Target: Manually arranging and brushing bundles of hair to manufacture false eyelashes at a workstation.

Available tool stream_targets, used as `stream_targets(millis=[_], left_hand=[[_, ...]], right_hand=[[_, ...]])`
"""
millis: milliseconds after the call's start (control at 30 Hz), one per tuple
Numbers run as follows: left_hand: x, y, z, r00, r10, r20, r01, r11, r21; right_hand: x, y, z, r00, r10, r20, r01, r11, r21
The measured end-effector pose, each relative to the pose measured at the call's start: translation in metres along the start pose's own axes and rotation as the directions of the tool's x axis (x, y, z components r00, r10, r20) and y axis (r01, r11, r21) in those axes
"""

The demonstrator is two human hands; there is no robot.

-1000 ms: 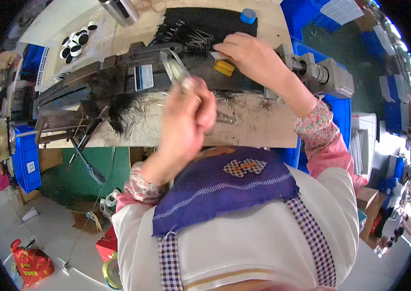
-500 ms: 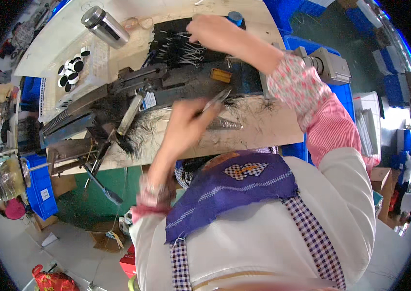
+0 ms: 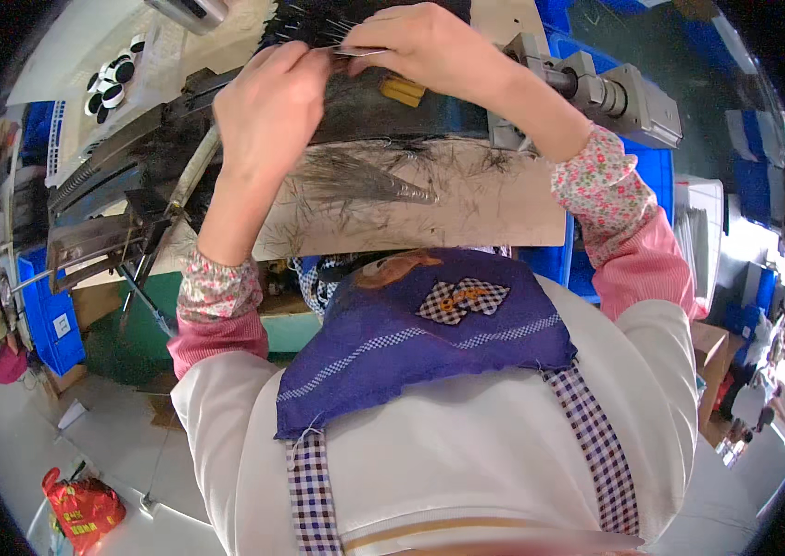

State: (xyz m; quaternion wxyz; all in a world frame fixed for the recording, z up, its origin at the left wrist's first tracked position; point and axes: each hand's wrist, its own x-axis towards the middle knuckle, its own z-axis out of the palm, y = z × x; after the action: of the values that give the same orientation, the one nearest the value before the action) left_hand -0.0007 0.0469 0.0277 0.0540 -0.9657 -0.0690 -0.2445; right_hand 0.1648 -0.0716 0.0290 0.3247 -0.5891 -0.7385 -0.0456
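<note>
Both of my hands are raised over the far part of the workbench, above a pile of black bristles [image 3: 318,23]. My left hand [image 3: 267,111] has its fingers curled, and its fingertips meet one end of a thin metal tool [image 3: 357,51]. The fingers of my right hand [image 3: 420,42] pinch the other end of that tool. The two hands almost touch. Below them runs a dark metal machine rail [image 3: 133,157]. A pale board [image 3: 467,199] strewn with loose black bristles lies nearer to me.
A yellow block [image 3: 402,90] sits under my right hand. A grey metal cylinder unit [image 3: 610,93] stands on the right. Black-and-white discs [image 3: 114,79] lie at far left. Blue bins [image 3: 50,315] and another person [image 3: 3,361] are at left. A red bag [image 3: 82,510] is on the floor.
My left hand rose from the bristle board up to the far pile. My right hand moved left to meet it, and both now close on the thin metal tool.
</note>
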Motion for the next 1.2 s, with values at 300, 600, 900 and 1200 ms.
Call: stream_targets(millis=[300,600,900,1200], left_hand=[[-0.107,0.044,0.031,0.651,-0.392,0.65,0.23,-0.714,-0.661],[-0.075,0.052,0.036,0.648,-0.64,0.414,0.48,-0.08,-0.874],[-0.189,-0.054,0.039,0.276,-0.751,0.599,0.42,-0.466,-0.779],[-0.233,-0.06,0.001,0.179,-0.974,0.139,0.79,0.058,-0.611]], right_hand=[[0.023,0.003,0.039,0.971,0.217,0.104,-0.23,0.963,0.14],[0.029,-0.007,0.037,0.967,0.224,0.125,-0.235,0.969,0.08],[-0.047,-0.063,0.031,0.971,0.236,-0.025,-0.237,0.964,-0.121],[-0.078,0.026,0.078,0.726,0.68,0.102,-0.581,0.686,-0.438]])
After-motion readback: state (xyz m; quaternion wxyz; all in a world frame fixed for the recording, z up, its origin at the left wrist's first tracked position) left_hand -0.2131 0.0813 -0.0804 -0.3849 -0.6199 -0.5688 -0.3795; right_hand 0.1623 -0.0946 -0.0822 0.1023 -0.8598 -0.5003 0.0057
